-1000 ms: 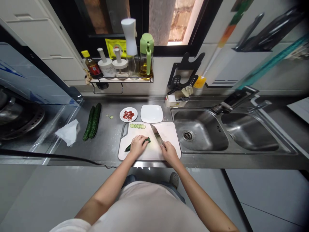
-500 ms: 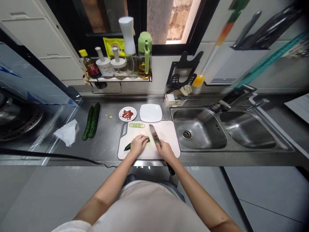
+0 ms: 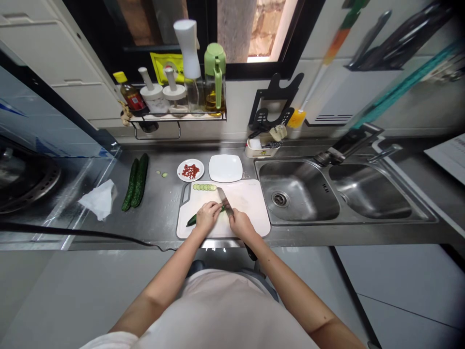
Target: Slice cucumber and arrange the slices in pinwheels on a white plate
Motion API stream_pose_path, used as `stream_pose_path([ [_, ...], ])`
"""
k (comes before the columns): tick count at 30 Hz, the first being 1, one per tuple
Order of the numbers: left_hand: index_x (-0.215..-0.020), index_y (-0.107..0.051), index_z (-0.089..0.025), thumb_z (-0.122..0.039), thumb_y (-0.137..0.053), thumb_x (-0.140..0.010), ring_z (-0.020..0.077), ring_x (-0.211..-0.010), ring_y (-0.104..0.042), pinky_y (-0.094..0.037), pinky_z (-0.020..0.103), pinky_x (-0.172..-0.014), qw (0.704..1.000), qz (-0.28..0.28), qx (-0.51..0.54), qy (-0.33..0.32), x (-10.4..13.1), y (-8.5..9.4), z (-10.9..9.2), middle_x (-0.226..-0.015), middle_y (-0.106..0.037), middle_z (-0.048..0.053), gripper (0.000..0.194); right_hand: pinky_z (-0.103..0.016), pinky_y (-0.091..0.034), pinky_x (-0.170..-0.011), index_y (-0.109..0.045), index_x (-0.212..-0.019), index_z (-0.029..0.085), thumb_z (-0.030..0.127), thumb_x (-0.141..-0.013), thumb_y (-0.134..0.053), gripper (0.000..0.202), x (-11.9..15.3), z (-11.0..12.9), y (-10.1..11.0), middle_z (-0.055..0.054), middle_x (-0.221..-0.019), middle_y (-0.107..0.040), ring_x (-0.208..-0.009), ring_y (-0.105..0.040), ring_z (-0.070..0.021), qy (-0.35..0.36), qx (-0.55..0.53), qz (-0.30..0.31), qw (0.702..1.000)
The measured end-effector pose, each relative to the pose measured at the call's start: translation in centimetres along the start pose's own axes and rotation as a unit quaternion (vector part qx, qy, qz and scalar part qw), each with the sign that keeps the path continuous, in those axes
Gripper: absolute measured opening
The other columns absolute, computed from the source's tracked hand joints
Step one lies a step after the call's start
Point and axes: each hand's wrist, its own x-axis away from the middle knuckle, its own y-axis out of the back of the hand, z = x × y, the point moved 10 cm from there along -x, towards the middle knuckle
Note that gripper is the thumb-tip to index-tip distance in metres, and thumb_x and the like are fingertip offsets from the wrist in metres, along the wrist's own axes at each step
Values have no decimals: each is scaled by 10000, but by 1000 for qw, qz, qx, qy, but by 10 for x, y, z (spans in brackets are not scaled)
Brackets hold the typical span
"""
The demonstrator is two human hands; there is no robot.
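Hands (image 3: 208, 216) over board (image 3: 252, 198); right side bare.

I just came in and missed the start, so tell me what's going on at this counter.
A person is working at a cutting board. The left hand presses a partly cut cucumber to the board, and the right hand holds a knife with its blade at the cucumber's cut end. A row of slices lies along the board's far edge. Beyond it are a plate of chopped red pieces and a bare white plate. Two whole cucumbers lie to the left.
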Motion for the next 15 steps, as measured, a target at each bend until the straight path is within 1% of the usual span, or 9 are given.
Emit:
stream_pose_path([
  [9,-1025,-711,-241,-286,-533,-928,158,-920,-594,-470,274,-797,1000,-7,-1,-7,0,1,-1,-980,-675,39,207,-258,-385,-716,-549,-1133,108,162,-945,-388,254,0,2,-2,-151,-994,-688,-924,-659,-220,2,13,0,1000],
  [15,-1018,-712,-240,-287,-526,-932,158,-919,-589,-469,278,-808,1000,-5,-7,-12,0,-1,-1,-978,-673,41,211,-275,-402,-717,-538,-1123,98,138,-931,-386,248,2,5,-5,-166,-987,-683,-917,-660,-235,-6,37,19,999],
])
